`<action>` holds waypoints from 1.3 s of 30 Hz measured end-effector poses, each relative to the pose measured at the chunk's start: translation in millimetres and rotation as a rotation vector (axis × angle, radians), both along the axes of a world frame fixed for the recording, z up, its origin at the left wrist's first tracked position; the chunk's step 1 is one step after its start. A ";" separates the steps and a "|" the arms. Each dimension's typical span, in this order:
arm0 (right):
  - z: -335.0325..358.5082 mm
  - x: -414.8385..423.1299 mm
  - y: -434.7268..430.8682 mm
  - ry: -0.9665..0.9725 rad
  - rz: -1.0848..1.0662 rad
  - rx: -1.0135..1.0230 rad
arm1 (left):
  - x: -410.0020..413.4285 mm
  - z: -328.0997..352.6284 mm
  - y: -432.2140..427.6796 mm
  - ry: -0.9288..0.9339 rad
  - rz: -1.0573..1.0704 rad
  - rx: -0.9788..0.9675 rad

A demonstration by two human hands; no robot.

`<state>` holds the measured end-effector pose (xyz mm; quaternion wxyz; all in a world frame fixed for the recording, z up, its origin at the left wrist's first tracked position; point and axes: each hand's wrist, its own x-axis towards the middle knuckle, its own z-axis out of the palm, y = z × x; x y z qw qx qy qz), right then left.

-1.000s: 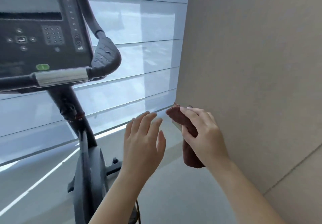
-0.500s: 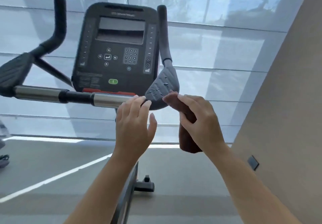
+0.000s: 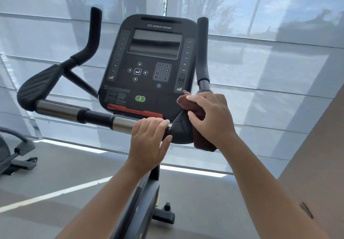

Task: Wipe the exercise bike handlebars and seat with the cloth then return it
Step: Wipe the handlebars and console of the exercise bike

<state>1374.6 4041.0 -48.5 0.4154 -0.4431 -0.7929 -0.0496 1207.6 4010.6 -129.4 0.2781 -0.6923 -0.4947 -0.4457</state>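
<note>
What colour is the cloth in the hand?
The cloth is dark reddish brown, gripped by the right hand. The head view shows it.

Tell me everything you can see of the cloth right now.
The cloth is dark reddish brown, looks like soft towelling, and is bunched into a thick roll, not spread flat. The right hand holds it, curled over its middle, so only two ends show: a frayed tip poking up by the console's lower right corner and a blunt end hanging below the hand. It lies against the black pad at the right end of the handlebars.
</note>
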 end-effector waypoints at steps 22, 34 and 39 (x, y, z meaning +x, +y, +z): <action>-12.9 -13.9 -47.4 -0.053 -0.045 0.028 | -8.2 3.4 -2.3 -0.015 -0.099 -0.098; 34.3 36.1 0.3 -0.140 -0.025 0.248 | -4.4 2.9 -4.8 -0.028 -0.083 -0.057; 35.9 28.9 43.6 -0.231 0.184 0.166 | -3.3 -0.1 -0.7 -0.029 -0.069 -0.026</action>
